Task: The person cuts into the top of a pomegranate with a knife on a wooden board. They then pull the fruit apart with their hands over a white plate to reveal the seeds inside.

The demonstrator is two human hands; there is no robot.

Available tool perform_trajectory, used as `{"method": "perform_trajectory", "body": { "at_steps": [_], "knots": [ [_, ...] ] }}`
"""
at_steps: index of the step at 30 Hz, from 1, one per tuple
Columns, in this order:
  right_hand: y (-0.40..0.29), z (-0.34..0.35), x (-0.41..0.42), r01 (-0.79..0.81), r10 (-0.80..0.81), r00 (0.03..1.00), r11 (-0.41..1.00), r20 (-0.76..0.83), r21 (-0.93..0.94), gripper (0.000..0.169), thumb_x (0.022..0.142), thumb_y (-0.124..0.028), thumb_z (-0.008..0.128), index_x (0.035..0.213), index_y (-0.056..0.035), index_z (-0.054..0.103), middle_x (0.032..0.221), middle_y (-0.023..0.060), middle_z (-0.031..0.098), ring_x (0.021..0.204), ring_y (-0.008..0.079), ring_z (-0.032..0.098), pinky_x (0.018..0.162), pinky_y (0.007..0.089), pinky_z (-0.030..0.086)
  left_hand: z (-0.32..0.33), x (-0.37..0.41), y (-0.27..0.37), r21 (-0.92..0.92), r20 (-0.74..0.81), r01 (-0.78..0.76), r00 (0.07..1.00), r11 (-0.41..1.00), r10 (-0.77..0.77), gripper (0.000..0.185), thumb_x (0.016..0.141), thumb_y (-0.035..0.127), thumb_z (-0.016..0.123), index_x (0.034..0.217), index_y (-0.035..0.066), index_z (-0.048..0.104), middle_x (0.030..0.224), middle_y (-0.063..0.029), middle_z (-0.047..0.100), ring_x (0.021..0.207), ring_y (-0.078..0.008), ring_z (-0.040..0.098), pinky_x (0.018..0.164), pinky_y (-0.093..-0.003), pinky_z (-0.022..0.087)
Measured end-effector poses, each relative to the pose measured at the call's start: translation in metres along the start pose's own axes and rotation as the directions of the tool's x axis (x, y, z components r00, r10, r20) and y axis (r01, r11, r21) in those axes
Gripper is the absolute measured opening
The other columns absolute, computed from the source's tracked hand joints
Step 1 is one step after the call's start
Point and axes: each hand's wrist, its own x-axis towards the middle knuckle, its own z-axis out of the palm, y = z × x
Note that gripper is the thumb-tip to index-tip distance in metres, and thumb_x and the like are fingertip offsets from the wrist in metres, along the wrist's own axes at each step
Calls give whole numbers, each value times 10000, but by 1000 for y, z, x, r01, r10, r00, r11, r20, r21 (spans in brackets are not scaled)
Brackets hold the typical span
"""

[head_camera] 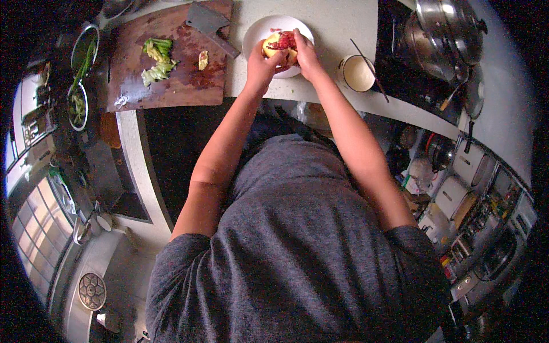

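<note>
Between my two hands is a partly peeled pomegranate (283,41), its red seeds bared on top and yellow rind at the left. My left hand (262,64) grips its left side, with the thumb across the front. Around the right side curl the fingers of my right hand (306,53). Beneath the fruit stands a white bowl (253,32), with some red bits inside it. The lower part of the fruit is hidden by my hands.
A wooden cutting board (128,51) at the left bears a cleaver (209,23), chopped green vegetables (158,60) and a rind piece (203,60). Right of the bowl, a chopstick (369,68) rests across a cup (358,75). A steel pot (433,47) occupies the stove.
</note>
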Motion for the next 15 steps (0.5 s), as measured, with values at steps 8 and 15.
{"method": "perform_trajectory", "body": {
  "at_steps": [8,15],
  "knots": [
    [1,-2,9,-160,151,983,984,-103,-77,557,1008,-541,390,1161,-66,636,1076,80,692,929,197,680,814,366,548,4,-1,-3,-48,-39,1,999,999,-3,482,861,97,665,1284,-23,467,1142,-165,602,969,-274,669,720,-382,634],
    [6,-7,21,-234,233,972,972,-41,-1,604,987,-603,380,1200,-88,614,1096,83,681,946,207,674,827,400,541,8,1,-6,14,-62,-17,998,1000,18,473,866,96,654,1285,-25,471,1155,-166,597,980,-276,664,730,-382,631]
  ]
}}
